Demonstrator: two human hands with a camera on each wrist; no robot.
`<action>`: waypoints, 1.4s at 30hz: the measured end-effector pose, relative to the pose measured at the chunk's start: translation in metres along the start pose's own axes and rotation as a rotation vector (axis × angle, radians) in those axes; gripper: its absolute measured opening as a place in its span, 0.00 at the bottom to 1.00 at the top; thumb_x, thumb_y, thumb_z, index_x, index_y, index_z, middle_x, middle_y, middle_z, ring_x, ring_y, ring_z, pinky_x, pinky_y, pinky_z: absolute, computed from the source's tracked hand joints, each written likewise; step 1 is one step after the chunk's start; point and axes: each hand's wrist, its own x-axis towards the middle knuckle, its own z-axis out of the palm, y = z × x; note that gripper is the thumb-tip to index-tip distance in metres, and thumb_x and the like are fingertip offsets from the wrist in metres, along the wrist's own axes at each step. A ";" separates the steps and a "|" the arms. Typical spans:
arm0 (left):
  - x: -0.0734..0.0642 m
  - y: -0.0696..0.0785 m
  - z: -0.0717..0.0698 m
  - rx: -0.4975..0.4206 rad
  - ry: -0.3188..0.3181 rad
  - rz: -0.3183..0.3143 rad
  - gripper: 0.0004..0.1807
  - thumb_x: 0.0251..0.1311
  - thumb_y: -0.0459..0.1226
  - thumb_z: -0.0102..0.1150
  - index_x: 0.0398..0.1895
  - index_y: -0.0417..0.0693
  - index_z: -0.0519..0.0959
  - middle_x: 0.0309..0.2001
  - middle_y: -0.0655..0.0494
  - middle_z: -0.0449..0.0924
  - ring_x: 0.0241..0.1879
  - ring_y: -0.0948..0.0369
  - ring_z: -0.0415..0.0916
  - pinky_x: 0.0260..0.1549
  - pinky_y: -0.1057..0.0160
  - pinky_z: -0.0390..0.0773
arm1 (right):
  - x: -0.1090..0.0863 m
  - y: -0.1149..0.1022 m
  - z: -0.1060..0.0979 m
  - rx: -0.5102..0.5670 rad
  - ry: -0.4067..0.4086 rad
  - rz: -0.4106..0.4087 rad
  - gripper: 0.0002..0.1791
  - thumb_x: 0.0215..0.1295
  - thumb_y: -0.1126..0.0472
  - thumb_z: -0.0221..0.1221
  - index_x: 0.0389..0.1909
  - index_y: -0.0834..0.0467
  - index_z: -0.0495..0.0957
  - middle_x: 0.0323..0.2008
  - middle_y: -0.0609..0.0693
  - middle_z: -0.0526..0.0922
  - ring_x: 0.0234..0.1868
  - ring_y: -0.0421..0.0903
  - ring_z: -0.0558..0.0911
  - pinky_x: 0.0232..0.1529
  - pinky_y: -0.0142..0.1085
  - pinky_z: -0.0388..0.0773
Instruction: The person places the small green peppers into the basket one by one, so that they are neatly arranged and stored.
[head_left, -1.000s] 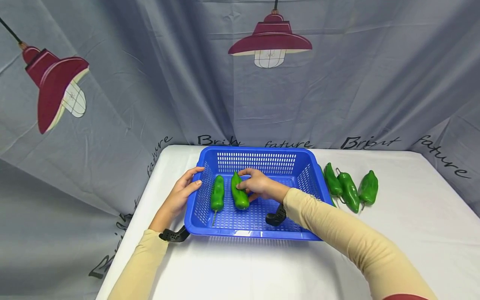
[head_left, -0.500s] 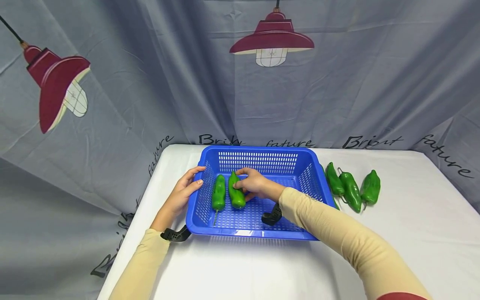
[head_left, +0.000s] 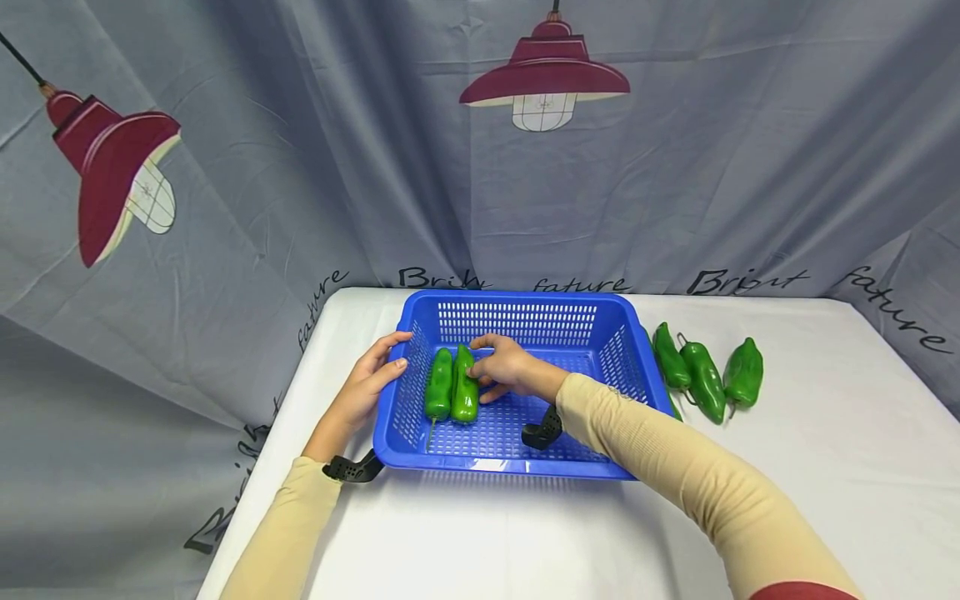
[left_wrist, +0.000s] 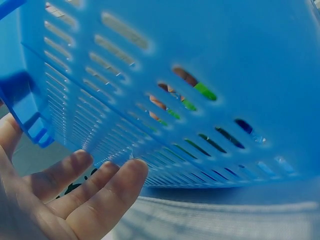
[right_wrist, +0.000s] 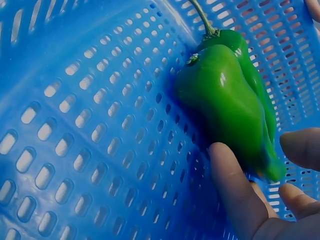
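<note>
A blue perforated basket (head_left: 525, 302) sits mid-table. Two green peppers lie side by side on its floor: one at the left (head_left: 438, 385), the other (head_left: 465, 387) pressed against it. My right hand (head_left: 506, 367) reaches into the basket and holds this second pepper (right_wrist: 225, 100) at its far end, thumb (right_wrist: 235, 195) on one side, fingers (right_wrist: 302, 147) on the other. The left pepper (right_wrist: 247, 55) shows just behind it. My left hand (head_left: 367, 383) rests against the outside of the basket's left wall (left_wrist: 200, 50), with its fingers (left_wrist: 75, 195) straight.
Three more green peppers (head_left: 705, 379) lie in a row on the white table (head_left: 825, 417), just right of the basket. A grey printed curtain (head_left: 300, 167) hangs behind the table. The table's left edge runs close to my left arm.
My right hand has slid its pepper leftward across the basket floor until it lies against the other pepper. The left hand has stayed on the basket wall.
</note>
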 end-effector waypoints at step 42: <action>-0.002 0.000 0.002 -0.018 -0.006 0.011 0.21 0.74 0.33 0.46 0.66 0.58 0.69 0.73 0.33 0.57 0.54 0.64 0.77 0.46 0.64 0.87 | -0.079 -0.021 -0.103 -0.097 -0.013 -0.081 0.33 0.75 0.68 0.52 0.77 0.62 0.54 0.70 0.71 0.64 0.67 0.69 0.75 0.46 0.46 0.89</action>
